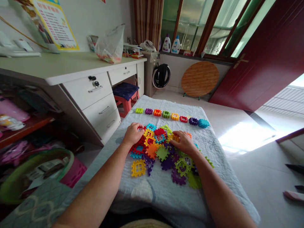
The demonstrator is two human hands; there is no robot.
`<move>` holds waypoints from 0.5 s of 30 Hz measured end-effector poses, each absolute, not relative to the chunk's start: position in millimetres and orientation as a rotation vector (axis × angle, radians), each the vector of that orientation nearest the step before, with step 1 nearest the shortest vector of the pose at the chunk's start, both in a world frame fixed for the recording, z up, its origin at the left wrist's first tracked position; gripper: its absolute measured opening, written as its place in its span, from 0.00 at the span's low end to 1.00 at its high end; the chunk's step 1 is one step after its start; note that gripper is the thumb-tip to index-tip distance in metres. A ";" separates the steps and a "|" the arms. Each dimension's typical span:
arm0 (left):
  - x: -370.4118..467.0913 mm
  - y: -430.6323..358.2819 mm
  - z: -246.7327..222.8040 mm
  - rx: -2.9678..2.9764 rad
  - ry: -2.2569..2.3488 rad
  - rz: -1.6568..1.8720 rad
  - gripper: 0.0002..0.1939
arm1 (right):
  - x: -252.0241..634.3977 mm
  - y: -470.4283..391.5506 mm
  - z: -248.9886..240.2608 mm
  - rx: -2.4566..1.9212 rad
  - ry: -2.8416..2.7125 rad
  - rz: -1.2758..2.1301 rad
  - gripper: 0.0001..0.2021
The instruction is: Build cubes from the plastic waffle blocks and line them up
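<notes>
Lightly, I'd say, is the way to handle the pile (151,151) at the middle of the draped table (225,183): lift one piece by its toothed rim, leaving neighbours unsnagged. My left hand (134,133) is at the pile's ten o'clock, fingers bent over red pieces (142,139); my right hand (184,141), at two, has fingers against an orange piece (175,138). Whether either grips, I cannot tell. The pile's long axis runs roughly ten to four. At seven, a yellow square (138,168) lies flat, edges facing about twelve and three, with no long axis.
</notes>
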State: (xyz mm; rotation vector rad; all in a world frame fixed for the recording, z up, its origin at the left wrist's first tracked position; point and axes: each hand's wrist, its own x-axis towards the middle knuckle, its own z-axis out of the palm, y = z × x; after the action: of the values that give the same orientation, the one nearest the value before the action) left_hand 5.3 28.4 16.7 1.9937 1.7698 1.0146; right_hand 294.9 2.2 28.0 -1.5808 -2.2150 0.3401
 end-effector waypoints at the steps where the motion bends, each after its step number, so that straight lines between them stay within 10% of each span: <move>1: 6.1 28.1 18.0 1.995 1.755 1.027 0.06 | 294.1 2.0 28.6 -1.584 -2.203 0.330 0.20; 15: -14.6 23.7 47.6 1.969 1.832 1.116 0.07 | 285.7 -4.7 37.6 -1.584 -2.227 0.303 0.23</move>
State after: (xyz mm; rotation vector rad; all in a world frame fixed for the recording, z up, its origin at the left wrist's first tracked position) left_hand -14.6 23.7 47.6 1.9691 1.8325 1.1156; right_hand 285.7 -4.7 37.6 -1.5841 -2.2272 0.3031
